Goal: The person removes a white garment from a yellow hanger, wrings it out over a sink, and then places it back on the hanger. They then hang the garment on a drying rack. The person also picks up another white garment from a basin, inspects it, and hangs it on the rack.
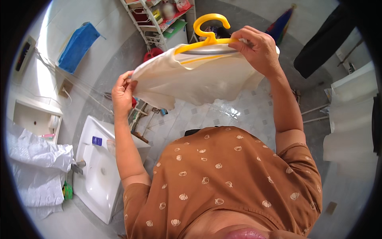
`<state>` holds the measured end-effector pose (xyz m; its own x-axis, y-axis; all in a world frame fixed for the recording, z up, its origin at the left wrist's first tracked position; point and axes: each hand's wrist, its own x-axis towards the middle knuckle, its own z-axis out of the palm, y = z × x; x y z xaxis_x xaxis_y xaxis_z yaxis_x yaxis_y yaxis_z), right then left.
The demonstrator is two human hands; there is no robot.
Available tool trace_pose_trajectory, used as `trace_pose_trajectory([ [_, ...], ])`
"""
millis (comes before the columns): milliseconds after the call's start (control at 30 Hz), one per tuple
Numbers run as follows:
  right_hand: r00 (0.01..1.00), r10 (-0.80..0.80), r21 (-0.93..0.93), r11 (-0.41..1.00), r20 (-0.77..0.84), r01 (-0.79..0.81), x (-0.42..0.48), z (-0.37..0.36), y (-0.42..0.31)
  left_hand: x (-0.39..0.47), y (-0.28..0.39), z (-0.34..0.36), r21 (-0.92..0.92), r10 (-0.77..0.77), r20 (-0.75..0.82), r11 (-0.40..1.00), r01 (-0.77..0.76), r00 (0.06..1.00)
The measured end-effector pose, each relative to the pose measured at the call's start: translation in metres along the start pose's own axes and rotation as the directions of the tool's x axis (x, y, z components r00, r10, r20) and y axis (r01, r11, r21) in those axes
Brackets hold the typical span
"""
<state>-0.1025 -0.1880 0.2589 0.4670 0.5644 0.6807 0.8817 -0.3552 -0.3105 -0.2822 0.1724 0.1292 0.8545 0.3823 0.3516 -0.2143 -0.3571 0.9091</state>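
A white short garment (197,82), likely a shirt, hangs on a yellow plastic hanger (210,37) in front of me. The hanger's hook points up and curls to the right. My left hand (123,89) pinches the garment's left shoulder edge between thumb and fingers. Near the neckline, my right hand (257,47) grips the hanger's right arm together with the cloth. A grey band shows inside the neck opening. Both hands are raised at about the same distance from my body, and the cloth hangs below them. The hanger's lower right part is hidden by my right hand and the cloth.
To my left is a white washbasin (101,176) with a metal tap (79,164). A blue cloth (79,47) hangs on the left wall. Ahead stands a white shelf rack (146,21) with items. Dark trousers (322,44) hang at right. The tiled floor (235,112) looks wet and shiny.
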Motion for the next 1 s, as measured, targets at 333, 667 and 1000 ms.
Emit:
trace_pose_trajectory([
  [333,0.968,0.102,-0.084,0.993,0.230,-0.084,0.002,0.057,-0.009,0.064,0.059,0.068,0.450,0.326,0.437,0.728,-0.518,0.838],
  [667,0.869,0.379,0.171,0.879,0.319,-0.446,-0.025,0.006,0.057,0.101,0.067,0.098,0.330,0.216,0.375,0.878,-0.348,0.901],
  [1000,0.929,0.370,0.501,0.801,0.014,-0.327,-0.031,0.040,0.070,0.142,0.055,0.127,0.359,0.087,0.516,0.881,-0.308,0.852],
])
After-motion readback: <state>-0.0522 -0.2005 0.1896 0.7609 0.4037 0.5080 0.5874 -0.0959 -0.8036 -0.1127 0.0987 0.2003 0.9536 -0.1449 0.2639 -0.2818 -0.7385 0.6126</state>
